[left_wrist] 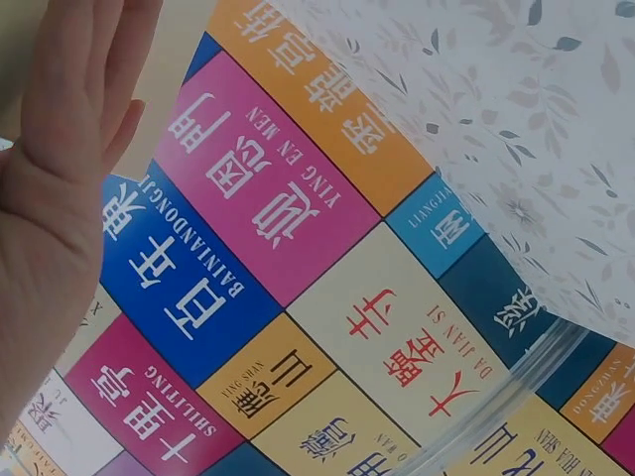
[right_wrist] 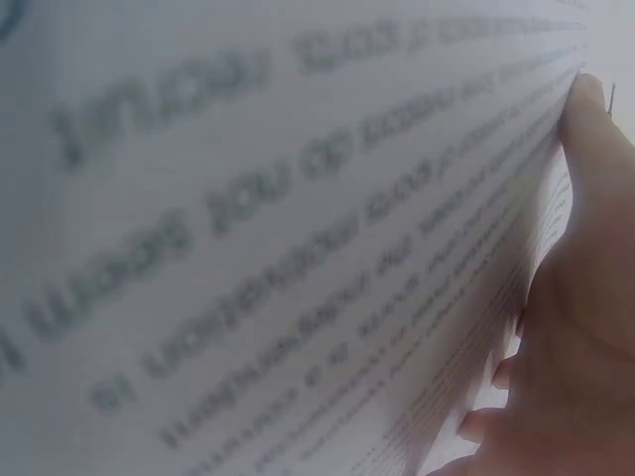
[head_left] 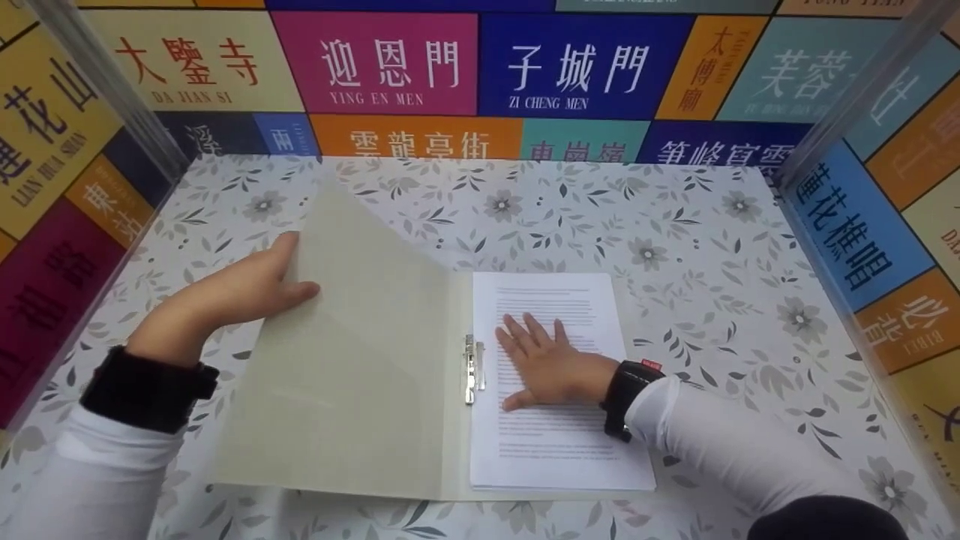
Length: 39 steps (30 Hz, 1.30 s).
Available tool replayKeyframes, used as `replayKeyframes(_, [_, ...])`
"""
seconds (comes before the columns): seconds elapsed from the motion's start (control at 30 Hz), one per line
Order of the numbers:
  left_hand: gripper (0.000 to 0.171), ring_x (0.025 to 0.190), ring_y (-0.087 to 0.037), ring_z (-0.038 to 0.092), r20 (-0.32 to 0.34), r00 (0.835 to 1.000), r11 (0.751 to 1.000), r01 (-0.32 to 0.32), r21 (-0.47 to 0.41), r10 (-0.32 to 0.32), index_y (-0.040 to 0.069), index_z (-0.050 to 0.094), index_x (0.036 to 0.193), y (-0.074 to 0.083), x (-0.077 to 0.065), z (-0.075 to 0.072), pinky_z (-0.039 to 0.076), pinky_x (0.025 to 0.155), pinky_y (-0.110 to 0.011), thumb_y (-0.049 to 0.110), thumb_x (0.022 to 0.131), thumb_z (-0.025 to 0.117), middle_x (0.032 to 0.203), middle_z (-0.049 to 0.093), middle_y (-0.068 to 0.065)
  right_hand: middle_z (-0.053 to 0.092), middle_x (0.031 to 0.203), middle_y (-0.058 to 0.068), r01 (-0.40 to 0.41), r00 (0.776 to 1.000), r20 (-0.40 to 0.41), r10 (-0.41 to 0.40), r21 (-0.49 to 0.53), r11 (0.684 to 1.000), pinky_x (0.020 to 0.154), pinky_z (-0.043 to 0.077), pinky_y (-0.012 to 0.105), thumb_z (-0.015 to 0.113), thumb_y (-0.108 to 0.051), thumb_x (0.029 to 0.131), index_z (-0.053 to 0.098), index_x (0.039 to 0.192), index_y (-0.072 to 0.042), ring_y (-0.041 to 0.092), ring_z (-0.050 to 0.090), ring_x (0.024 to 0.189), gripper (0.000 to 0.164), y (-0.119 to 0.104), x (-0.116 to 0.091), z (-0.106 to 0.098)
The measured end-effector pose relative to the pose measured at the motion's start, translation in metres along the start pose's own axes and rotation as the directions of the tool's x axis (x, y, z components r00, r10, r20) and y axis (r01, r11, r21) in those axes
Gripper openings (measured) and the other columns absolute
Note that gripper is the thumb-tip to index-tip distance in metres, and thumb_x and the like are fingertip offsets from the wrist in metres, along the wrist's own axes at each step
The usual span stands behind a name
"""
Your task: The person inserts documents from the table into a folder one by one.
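A pale green-beige folder lies spread open on the table, its left cover raised and tilted. My left hand holds that cover by its outer edge, the thumb on the inner face and the other fingers partly hidden behind it. The left wrist view shows the same hand along its left side. On the folder's right half rests a stack of printed paper. My right hand presses on the pages with its fingers spread. Up close, the right wrist view shows blurred print on the paper beside the hand.
A metal clip sits along the folder's spine, left of the pages. The table has a grey floral cover. Colourful panels with lettering enclose the back and both sides.
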<state>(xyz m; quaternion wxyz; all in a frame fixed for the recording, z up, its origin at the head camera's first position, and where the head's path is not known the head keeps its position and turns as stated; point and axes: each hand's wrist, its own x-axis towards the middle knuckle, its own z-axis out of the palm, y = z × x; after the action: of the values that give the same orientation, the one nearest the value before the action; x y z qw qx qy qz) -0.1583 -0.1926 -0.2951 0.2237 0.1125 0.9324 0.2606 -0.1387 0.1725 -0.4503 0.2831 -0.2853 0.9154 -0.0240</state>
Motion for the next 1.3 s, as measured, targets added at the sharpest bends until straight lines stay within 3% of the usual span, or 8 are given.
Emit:
replayKeyframes(0.37, [0.057, 0.124, -0.041, 0.053, -0.016, 0.997, 0.977, -0.073, -0.199, 0.071, 0.005, 0.018, 0.151, 0.035, -0.002, 0.003, 0.044, 0.103, -0.055, 0.018, 0.1, 0.04, 0.14, 0.046, -0.028, -0.02, 0.16, 0.008, 0.0, 1.0, -0.007, -0.001, -0.021, 1.0, 0.114, -0.003, 0.065, 0.047, -0.076, 0.079, -0.011, 0.155, -0.014, 0.035, -0.015, 0.147, 0.113, -0.001, 0.001, 0.002])
replayKeyframes(0.6, [0.056, 0.106, -0.026, 0.066, 0.008, 0.995, 0.891, -0.083, -0.446, 0.097, 0.009, 0.026, 0.151, 0.051, -0.002, 0.009, 0.056, 0.089, -0.039, 0.028, 0.101, 0.043, 0.133, 0.057, -0.021, -0.015, 0.161, 0.012, 0.038, 0.996, -0.076, -0.041, -0.047, 0.998, 0.112, 0.002, 0.069, 0.045, -0.08, 0.077, -0.005, 0.155, -0.012, 0.039, -0.009, 0.148, 0.115, 0.002, 0.003, 0.008])
replayKeyframes(0.7, [0.06, 0.11, -0.028, 0.065, 0.002, 0.992, 0.873, -0.113, -0.474, 0.13, 0.01, 0.026, 0.153, 0.06, 0.002, 0.016, 0.056, 0.091, -0.041, 0.038, 0.102, 0.042, 0.136, 0.055, -0.019, -0.01, 0.161, 0.013, 0.054, 0.992, -0.107, -0.059, -0.05, 0.997, 0.114, 0.006, 0.067, 0.045, -0.077, 0.079, -0.001, 0.156, -0.01, 0.039, -0.005, 0.148, 0.111, 0.004, 0.003, 0.007])
replayKeyframes(0.8, [0.063, 0.131, -0.034, 0.05, -0.024, 0.977, 0.868, -0.199, -0.454, 0.211, 0.01, 0.02, 0.155, 0.065, 0.008, 0.027, 0.046, 0.104, -0.051, 0.045, 0.104, 0.034, 0.15, 0.041, -0.017, -0.001, 0.162, 0.015, 0.057, 0.987, -0.148, -0.058, -0.014, 0.998, 0.117, 0.009, 0.062, 0.047, -0.07, 0.086, 0.008, 0.155, -0.007, 0.039, -0.001, 0.149, 0.101, 0.005, -0.002, 0.001])
replayKeyframes(0.93, [0.084, 0.145, -0.036, 0.027, -0.118, 0.922, 0.796, -0.379, -0.473, 0.369, 0.007, 0.011, 0.156, 0.069, 0.02, 0.047, 0.031, 0.113, -0.057, 0.063, 0.096, 0.025, 0.161, 0.019, -0.016, 0.01, 0.161, 0.021, 0.055, 0.977, -0.213, -0.016, 0.175, 0.983, 0.12, 0.011, 0.055, 0.045, -0.057, 0.095, 0.018, 0.153, 0.001, 0.039, 0.005, 0.149, 0.085, 0.003, -0.013, -0.021])
replayKeyframes(1.03, [0.108, 0.148, -0.036, 0.015, -0.209, 0.881, 0.751, -0.471, -0.464, 0.424, 0.0, 0.006, 0.155, 0.074, 0.028, 0.062, 0.017, 0.12, -0.053, 0.079, 0.082, 0.022, 0.162, 0.009, -0.019, 0.015, 0.16, 0.023, 0.136, 0.962, -0.273, -0.01, 0.446, 0.885, 0.121, 0.012, 0.051, 0.041, -0.049, 0.1, 0.018, 0.152, 0.003, 0.039, 0.011, 0.148, 0.077, -0.005, -0.027, -0.046])
replayKeyframes(1.2, [0.125, 0.15, -0.033, -0.006, -0.215, 0.877, 0.76, -0.479, -0.438, 0.43, 0.001, -0.009, 0.153, 0.088, 0.04, 0.082, -0.001, 0.122, -0.049, 0.091, 0.069, 0.014, 0.162, -0.011, -0.018, 0.016, 0.161, 0.018, 0.386, 0.916, -0.386, -0.109, 0.773, 0.503, 0.118, 0.024, 0.053, 0.04, -0.06, 0.097, 0.013, 0.154, 0.0, 0.034, 0.02, 0.147, 0.087, -0.027, -0.06, -0.083])
replayKeyframes(1.3, [0.126, 0.149, -0.032, -0.013, -0.173, 0.881, 0.778, -0.471, -0.416, 0.441, 0.007, -0.016, 0.153, 0.096, 0.045, 0.091, -0.002, 0.12, -0.055, 0.094, 0.067, 0.015, 0.16, -0.021, -0.015, 0.013, 0.162, 0.016, 0.446, 0.895, -0.425, -0.139, 0.83, 0.334, 0.114, 0.031, 0.055, 0.047, -0.07, 0.087, 0.007, 0.155, -0.003, 0.034, 0.023, 0.147, 0.104, -0.04, -0.075, -0.095])
